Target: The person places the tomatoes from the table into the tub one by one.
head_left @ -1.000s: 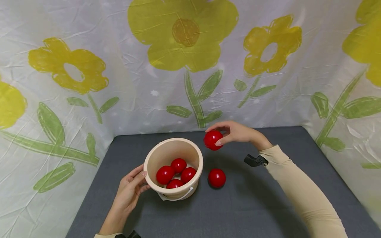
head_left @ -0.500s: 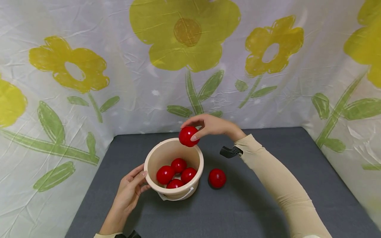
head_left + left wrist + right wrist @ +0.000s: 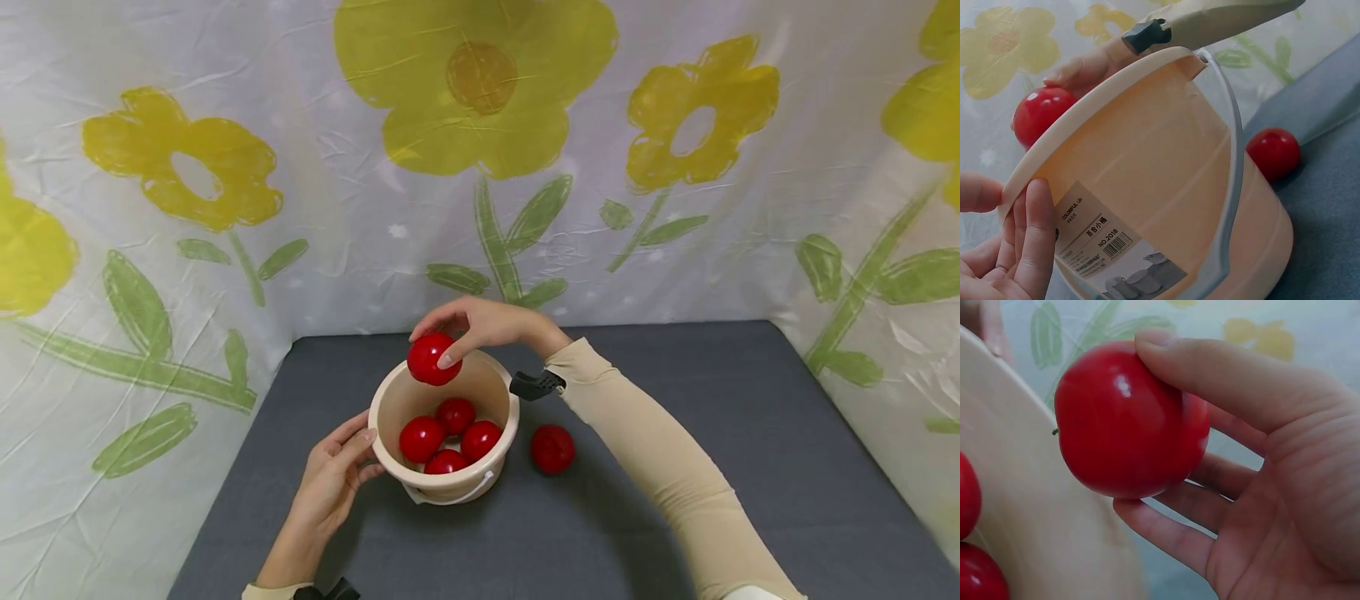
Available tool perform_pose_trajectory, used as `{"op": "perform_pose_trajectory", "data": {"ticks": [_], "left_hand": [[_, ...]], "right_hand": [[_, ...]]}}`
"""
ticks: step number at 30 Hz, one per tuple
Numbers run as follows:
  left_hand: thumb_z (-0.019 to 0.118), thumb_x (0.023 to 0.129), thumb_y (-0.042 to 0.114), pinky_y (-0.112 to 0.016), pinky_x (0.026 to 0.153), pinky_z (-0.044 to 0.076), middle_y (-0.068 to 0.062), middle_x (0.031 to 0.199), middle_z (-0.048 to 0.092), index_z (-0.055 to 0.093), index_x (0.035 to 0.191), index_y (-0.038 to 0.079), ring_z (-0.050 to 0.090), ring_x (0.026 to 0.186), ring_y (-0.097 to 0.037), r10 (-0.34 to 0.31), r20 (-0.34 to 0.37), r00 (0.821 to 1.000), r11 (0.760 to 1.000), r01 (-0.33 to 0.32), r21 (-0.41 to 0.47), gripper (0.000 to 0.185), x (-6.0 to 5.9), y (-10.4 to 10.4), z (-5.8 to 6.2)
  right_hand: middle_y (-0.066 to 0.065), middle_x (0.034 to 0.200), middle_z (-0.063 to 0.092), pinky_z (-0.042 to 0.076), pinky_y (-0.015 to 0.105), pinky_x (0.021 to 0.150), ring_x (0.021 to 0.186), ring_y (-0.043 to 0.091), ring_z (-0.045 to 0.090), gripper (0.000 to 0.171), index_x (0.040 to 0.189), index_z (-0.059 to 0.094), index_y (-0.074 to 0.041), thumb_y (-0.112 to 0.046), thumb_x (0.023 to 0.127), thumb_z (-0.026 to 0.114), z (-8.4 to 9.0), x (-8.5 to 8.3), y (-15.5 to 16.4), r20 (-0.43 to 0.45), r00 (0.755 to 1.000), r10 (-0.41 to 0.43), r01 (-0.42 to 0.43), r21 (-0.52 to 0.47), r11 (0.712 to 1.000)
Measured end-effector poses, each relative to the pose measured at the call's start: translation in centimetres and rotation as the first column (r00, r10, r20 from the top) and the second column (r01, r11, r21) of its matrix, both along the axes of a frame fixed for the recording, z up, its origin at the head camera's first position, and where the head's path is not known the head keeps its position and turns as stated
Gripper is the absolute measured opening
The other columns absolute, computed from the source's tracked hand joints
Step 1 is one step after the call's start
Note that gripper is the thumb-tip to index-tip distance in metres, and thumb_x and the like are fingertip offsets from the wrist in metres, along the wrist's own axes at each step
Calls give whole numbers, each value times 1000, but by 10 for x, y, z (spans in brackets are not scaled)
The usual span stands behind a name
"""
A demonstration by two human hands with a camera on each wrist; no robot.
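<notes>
On grey table (image 3: 675,400), right hand (image 3: 487,325) grips apple (image 3: 432,359), left hand (image 3: 333,483) open against bucket (image 3: 450,487)

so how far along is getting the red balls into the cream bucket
Done: four glossy red balls already lie inside the cream plastic bucket. In hand: the right hand holds a fifth red ball above the bucket's rim, while the left hand rests against its side. Left: one more red ball on the grey table.
</notes>
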State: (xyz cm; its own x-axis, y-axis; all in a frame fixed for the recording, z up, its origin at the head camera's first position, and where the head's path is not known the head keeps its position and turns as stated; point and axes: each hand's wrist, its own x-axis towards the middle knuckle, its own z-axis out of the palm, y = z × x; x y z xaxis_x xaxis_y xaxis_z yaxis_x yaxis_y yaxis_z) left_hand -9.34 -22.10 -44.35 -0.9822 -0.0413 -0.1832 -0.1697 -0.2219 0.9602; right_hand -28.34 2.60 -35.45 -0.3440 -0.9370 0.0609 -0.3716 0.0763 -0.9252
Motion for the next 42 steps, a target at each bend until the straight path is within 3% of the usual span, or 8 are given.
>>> {"op": "perform_pose_trajectory", "data": {"ticks": [11,20,34,42], "left_hand": [[58,98,7,-22,64,59,5,95,68,59,119,18,65,74,-7,-1,-4,1000,1000,1,5,24,-1,-1,0],[57,99,8,-22,66,59,5,105,68,37,144,-6,65,78,-7,-24,-4,1000,1000,24,-9,51,-1,0,1],[57,99,8,-23,66,60,5,104,69,41,140,-2,65,78,-7,-20,-2,1000,1000,20,0,45,-1,0,-1],[56,100,8,-22,67,60,6,105,68,37,143,-5,66,80,-7,-32,-14,999,999,32,-4,49,-1,-1,0]], "right_hand": [[16,131,61,55,34,99,114,19,61,49,133,57,0,-5,86,70,-16,6,-14,23,998,55,-57,73,996],[14,128,64,55,31,97,112,16,62,50,133,58,-1,-6,85,74,-26,11,-21,12,997,73,-74,103,992],[9,127,66,56,32,96,112,18,62,50,132,61,-9,-10,84,76,-32,20,-27,55,996,74,-80,130,988],[7,128,65,55,30,97,112,14,62,51,132,61,-9,-11,83,77,-35,17,-27,12,996,92,-93,162,982]]}}
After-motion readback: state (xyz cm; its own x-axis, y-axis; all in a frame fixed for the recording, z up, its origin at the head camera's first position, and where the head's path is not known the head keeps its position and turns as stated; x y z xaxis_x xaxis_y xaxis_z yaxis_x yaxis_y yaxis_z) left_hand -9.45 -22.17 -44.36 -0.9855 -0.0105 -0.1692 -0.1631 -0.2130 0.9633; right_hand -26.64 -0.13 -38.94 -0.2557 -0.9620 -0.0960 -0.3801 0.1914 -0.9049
